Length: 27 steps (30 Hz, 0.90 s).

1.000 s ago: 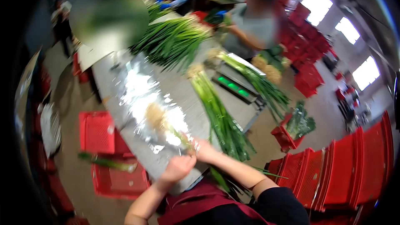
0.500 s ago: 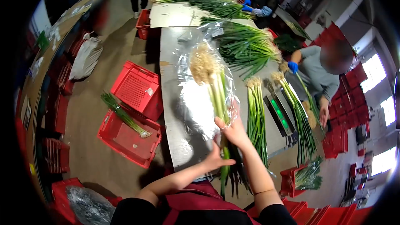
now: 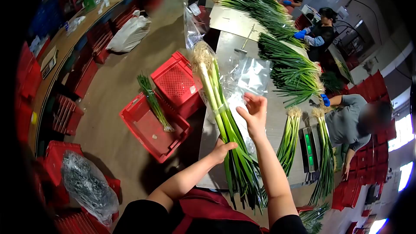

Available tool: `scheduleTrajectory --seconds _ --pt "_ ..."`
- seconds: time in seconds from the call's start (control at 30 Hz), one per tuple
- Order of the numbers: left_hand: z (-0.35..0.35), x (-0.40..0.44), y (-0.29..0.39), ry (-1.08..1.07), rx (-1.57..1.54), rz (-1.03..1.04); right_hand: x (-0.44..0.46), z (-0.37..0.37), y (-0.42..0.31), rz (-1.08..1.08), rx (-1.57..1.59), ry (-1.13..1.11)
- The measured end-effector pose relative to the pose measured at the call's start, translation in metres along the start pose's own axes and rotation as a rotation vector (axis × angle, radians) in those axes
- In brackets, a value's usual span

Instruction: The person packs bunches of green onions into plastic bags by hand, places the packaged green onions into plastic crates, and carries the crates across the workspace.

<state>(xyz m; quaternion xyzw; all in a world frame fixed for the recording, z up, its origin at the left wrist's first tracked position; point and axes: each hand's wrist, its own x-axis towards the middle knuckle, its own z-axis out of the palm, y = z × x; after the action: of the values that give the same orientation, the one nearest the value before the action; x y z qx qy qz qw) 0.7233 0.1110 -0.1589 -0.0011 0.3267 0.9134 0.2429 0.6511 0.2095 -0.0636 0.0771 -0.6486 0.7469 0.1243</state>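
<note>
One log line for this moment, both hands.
Left hand: holding onion bunch | Right hand: open, near clear plastic | Red crate: second bunch leaning over rim

"How does the green onion bunch [image 3: 225,121] look?"
"Aslant: bushy tan roots to the far left, white stalks, green leaves fanning to the near right."
"And the clear bag [image 3: 253,76]?"
"Crumpled, shiny, just right of the stalks."

The grey surface [image 3: 224,45] is lined along its right edge by a heap of leafy stalks [image 3: 292,71]. By the near right corner, a green-lit black device [image 3: 308,149] is flanked by two bundles [image 3: 289,141]; clear film [image 3: 253,76] is spread toward the left edge.
</note>
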Motion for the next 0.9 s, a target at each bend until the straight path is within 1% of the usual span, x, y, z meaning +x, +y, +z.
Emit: scheduleTrajectory --seconds 0.03,0.1,0.13,0.17,0.2,0.23,0.27,0.3,0.33,0.37,0.4,0.43,0.47,0.5,0.53,0.57,0.6,0.63,0.67,0.7,0.73,0.77,0.8,0.83,0.87,0.9 --pt "-0.002 -0.002 0.001 0.011 -0.004 0.003 0.006 0.024 -0.013 -0.147 -0.201 0.052" --pt "-0.003 -0.009 0.008 0.012 0.044 0.063 0.015 0.034 -0.008 -0.057 -0.347 -0.099" --pt "-0.006 -0.010 0.016 0.075 0.060 0.058 0.009 0.031 -0.006 -0.269 -0.650 -0.222" --pt "-0.008 -0.007 0.027 0.195 -0.027 0.184 -0.005 0.027 -0.010 -0.282 -0.686 -0.422" --pt "-0.043 0.010 0.024 0.227 -0.132 0.208 -0.024 0.015 -0.002 -0.389 -0.798 -0.578" --pt "-0.055 0.011 0.042 0.281 -0.158 0.199 -0.039 0.005 0.007 -0.489 -0.908 -0.739" --pt "-0.066 0.011 0.061 0.336 -0.184 0.190 -0.043 0.003 0.009 -0.476 -0.902 -0.762" --pt "-0.070 0.008 0.067 0.328 -0.092 0.230 -0.046 0.004 0.012 -0.156 -0.716 -0.698" --pt "-0.071 0.006 0.070 0.396 -0.121 0.296 -0.051 0.007 0.015 0.155 -0.520 -0.613" --pt "-0.073 0.005 0.075 0.458 -0.145 0.369 -0.057 0.008 0.029 0.306 -0.327 -0.674" --pt "-0.085 0.007 0.077 0.372 -0.295 0.314 -0.064 0.008 0.043 0.470 -0.147 -0.711" --pt "-0.088 0.011 0.081 0.402 -0.313 0.364 -0.071 0.015 0.052 0.656 -0.053 -0.855" --pt "-0.096 0.020 0.084 0.412 -0.319 0.377 -0.078 0.020 0.058 0.805 0.116 -0.825" --pt "-0.108 0.029 0.082 0.657 -0.318 0.520 -0.080 0.030 0.063 0.820 0.120 -0.838" --pt "-0.101 0.030 0.095 0.901 -0.305 0.660 -0.077 0.040 0.070 1.010 0.118 -0.712" --pt "-0.092 0.031 0.107 1.144 -0.308 0.681 -0.069 0.051 0.080 1.187 0.112 -0.583" --pt "-0.128 0.031 0.096 1.058 -0.045 0.617 -0.062 0.058 0.099 1.251 0.198 -0.590" --pt "-0.178 0.031 0.081 0.962 0.209 0.547 -0.052 0.070 0.106 1.330 0.235 -0.495" --pt "-0.206 0.024 0.073 0.863 0.701 0.534 -0.040 0.083 0.107 1.396 0.291 -0.468" --pt "-0.186 0.005 0.066 0.811 1.029 0.578 -0.029 0.094 0.109 1.454 0.349 -0.439" --pt "-0.152 -0.024 0.074 0.667 1.212 0.522 -0.031 0.084 0.170 1.354 0.359 -0.376" --pt "-0.130 -0.049 0.078 0.513 1.381 0.441 -0.033 0.097 0.156 1.337 0.239 -0.326" --pt "-0.142 -0.058 0.083 0.492 1.304 0.371 -0.044 0.096 0.176 1.428 0.268 -0.480" --pt "-0.150 -0.067 0.087 0.545 1.236 0.477 -0.051 0.094 0.197 1.505 0.292 -0.643" --pt "-0.188 -0.063 0.082 0.564 1.121 0.396 -0.053 0.093 0.204 1.257 -0.187 -0.696" --pt "-0.225 -0.058 0.077 0.582 1.004 0.310 -0.055 0.091 0.211 1.063 -0.705 -0.707"
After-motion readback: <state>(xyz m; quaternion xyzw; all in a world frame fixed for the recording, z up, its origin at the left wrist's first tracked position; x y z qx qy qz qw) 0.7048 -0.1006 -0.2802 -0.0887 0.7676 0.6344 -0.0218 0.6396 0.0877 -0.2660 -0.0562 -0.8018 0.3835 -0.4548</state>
